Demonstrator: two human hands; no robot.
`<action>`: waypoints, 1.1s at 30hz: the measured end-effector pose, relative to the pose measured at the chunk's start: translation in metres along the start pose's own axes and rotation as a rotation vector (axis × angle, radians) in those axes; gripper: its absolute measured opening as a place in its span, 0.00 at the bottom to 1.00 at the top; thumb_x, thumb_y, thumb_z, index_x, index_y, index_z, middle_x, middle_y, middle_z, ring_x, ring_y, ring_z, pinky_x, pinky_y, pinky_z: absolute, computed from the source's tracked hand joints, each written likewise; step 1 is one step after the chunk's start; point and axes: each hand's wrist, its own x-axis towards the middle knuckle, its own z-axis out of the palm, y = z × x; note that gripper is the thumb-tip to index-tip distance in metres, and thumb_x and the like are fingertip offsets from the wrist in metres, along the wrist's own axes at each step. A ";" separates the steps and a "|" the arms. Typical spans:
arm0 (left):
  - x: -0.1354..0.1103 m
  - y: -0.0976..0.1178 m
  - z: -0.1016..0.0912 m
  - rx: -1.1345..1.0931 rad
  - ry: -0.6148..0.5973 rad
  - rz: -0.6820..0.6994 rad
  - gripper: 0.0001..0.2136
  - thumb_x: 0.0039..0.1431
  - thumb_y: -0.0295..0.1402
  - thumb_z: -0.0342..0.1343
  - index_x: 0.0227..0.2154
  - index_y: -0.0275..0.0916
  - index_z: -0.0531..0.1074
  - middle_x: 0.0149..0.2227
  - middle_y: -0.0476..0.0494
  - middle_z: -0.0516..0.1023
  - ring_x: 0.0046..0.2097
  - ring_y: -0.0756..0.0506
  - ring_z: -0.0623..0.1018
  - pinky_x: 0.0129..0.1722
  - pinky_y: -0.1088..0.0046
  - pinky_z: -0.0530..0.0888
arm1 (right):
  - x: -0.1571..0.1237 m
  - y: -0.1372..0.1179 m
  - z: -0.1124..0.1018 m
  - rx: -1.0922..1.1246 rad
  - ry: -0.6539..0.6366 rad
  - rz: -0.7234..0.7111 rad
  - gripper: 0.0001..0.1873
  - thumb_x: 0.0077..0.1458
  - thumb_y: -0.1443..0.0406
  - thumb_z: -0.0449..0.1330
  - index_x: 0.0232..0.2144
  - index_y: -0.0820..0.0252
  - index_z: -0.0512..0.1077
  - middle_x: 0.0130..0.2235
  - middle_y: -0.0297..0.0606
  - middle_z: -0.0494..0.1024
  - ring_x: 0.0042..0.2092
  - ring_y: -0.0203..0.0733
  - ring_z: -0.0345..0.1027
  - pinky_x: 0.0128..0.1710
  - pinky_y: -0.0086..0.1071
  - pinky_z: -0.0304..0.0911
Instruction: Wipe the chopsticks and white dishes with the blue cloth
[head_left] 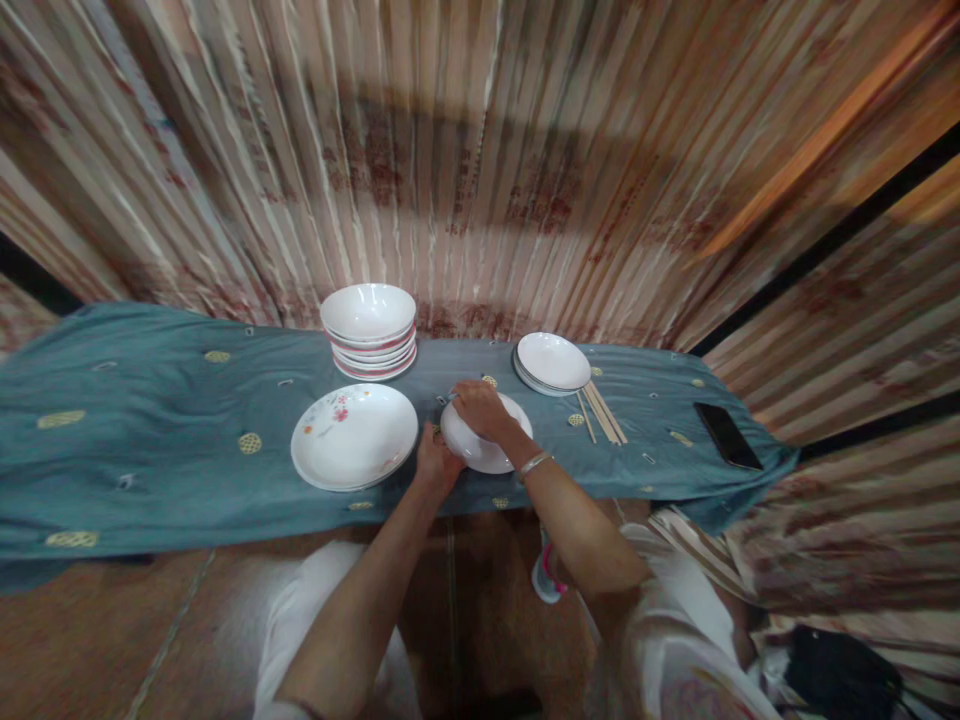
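Note:
A small white bowl (480,450) sits near the front of a blue cloth (150,440) spread on a table. My left hand (436,462) grips the bowl's near-left rim, fingers curled. My right hand (481,408) lies over the top of the bowl with its fingers bent down onto it; a bracelet shows on that wrist. Whether anything is pinched in the right fingers is hidden.
A large white plate with a flower print (354,436) lies left of the bowl. Behind it stands a stack of red-rimmed bowls (369,330). At the right are stacked white plates (553,362), wooden chopsticks (601,412) and a black phone (727,435). Striped curtains hang behind.

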 end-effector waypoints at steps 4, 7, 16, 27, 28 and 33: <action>-0.003 0.000 0.002 0.060 -0.007 0.008 0.27 0.66 0.44 0.33 0.53 0.31 0.67 0.43 0.34 0.80 0.51 0.37 0.75 0.52 0.57 0.70 | 0.005 0.016 0.005 0.028 -0.023 0.110 0.17 0.63 0.67 0.45 0.46 0.67 0.70 0.46 0.53 0.76 0.49 0.46 0.68 0.51 0.38 0.58; -0.006 0.000 0.004 0.071 -0.002 0.002 0.27 0.66 0.45 0.32 0.55 0.31 0.66 0.44 0.34 0.79 0.52 0.37 0.74 0.53 0.56 0.69 | 0.003 0.027 0.005 0.061 -0.028 0.193 0.17 0.63 0.66 0.45 0.45 0.67 0.70 0.47 0.53 0.76 0.49 0.46 0.69 0.49 0.37 0.61; -0.009 0.001 0.008 0.017 0.080 0.020 0.24 0.66 0.43 0.36 0.50 0.32 0.69 0.40 0.34 0.80 0.49 0.37 0.77 0.50 0.57 0.72 | -0.027 0.060 0.007 0.164 -0.009 0.341 0.18 0.63 0.70 0.44 0.48 0.64 0.70 0.48 0.46 0.77 0.48 0.41 0.72 0.47 0.30 0.63; 0.001 0.000 -0.004 0.018 0.060 0.037 0.20 0.65 0.42 0.39 0.41 0.36 0.73 0.33 0.38 0.80 0.44 0.38 0.78 0.45 0.58 0.74 | -0.074 0.068 0.037 0.460 0.226 0.522 0.22 0.63 0.66 0.43 0.53 0.60 0.69 0.53 0.42 0.74 0.54 0.41 0.68 0.54 0.35 0.61; 0.002 0.000 -0.004 0.027 0.061 0.035 0.20 0.65 0.42 0.38 0.41 0.37 0.73 0.33 0.38 0.80 0.44 0.38 0.78 0.45 0.58 0.74 | -0.078 0.067 0.040 0.474 0.252 0.533 0.22 0.63 0.66 0.42 0.53 0.60 0.68 0.54 0.43 0.74 0.54 0.41 0.68 0.54 0.36 0.61; 0.000 0.000 -0.003 0.052 0.061 0.037 0.20 0.65 0.42 0.38 0.39 0.38 0.73 0.35 0.39 0.80 0.46 0.38 0.77 0.45 0.58 0.74 | -0.093 0.055 0.055 0.504 0.364 0.595 0.23 0.63 0.66 0.40 0.54 0.65 0.67 0.55 0.49 0.72 0.57 0.43 0.65 0.57 0.38 0.59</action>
